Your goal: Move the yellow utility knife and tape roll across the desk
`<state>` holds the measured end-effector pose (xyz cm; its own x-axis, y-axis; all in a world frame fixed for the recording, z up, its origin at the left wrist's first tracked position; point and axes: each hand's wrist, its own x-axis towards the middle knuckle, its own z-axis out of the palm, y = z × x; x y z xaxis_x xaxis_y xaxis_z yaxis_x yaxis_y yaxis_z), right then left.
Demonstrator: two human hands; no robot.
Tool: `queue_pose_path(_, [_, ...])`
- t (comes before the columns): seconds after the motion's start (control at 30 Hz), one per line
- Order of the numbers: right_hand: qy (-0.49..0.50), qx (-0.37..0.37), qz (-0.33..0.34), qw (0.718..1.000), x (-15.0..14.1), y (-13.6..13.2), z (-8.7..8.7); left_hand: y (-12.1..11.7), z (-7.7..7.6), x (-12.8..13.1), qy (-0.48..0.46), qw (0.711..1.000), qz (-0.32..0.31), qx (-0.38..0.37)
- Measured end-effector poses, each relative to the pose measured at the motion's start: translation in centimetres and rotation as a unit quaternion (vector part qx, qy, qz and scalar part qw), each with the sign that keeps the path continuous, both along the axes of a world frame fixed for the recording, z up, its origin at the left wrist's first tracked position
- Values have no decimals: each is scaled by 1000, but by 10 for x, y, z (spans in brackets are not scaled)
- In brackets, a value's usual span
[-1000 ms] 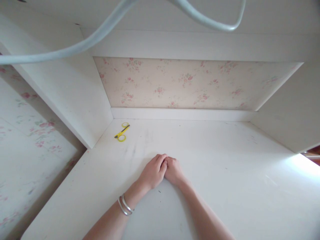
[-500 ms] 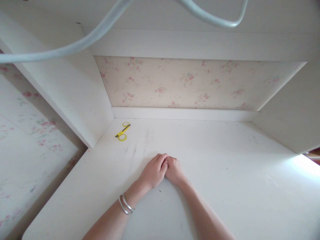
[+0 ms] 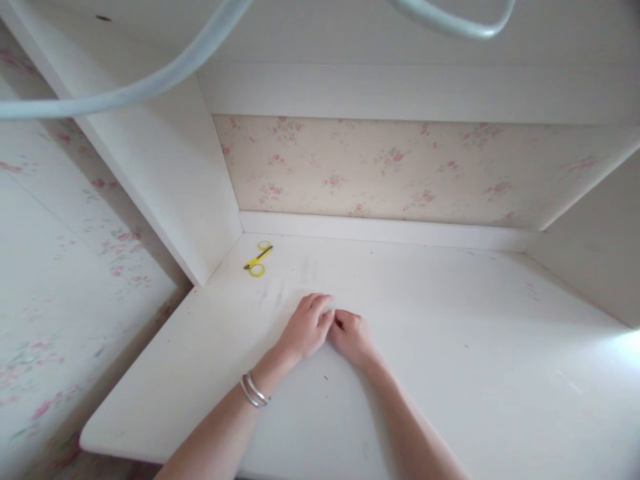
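Above the white desktop, my left hand bends at the knuckles with its fingers stretched forward and apart, holding nothing. Its thumb meets the side of my right hand, whose fingers are curled into a loose fist. A small dark hollow shows in that fist, and I see no object in it. Further back on the left lies a yellow and black utility knife. Two yellow tape rolls lie flat on either side of the knife, close against it.
A white side panel rises at the left, and another panel at the right. Floral wallpaper covers the back. A pale cable crosses overhead. The desktop's rounded corner is at the front left.
My hands have come apart from their clasp; the left fingers have lifted off the right hand. The view has shifted left, showing more of the desk's front left corner.
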<state>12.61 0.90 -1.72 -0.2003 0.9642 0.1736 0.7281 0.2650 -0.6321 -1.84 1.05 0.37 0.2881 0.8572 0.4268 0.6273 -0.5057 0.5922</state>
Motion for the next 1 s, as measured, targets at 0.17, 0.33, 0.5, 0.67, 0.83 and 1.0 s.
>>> queue_pose_path(0.17, [10,9,-20,1000,0,4,-4,52,5,-64,61,992,96,54])
queue_pose_path(0.33, [18,2,-35,999,-2,7,-6,118,18,-140,220,966,138,-7])
queue_pose_path(0.5, [29,5,-38,999,-2,9,-6,157,20,-174,264,958,92,-62])
queue_pose_path(0.67, [34,3,-46,998,-1,9,-7,181,9,-179,269,955,68,-109])
queue_pose_path(0.83, [50,1,-56,997,-1,9,-6,189,1,-180,251,954,78,-143])
queue_pose_path(1.0, [62,-11,-68,996,-1,11,-5,176,-4,-168,228,962,58,-137])
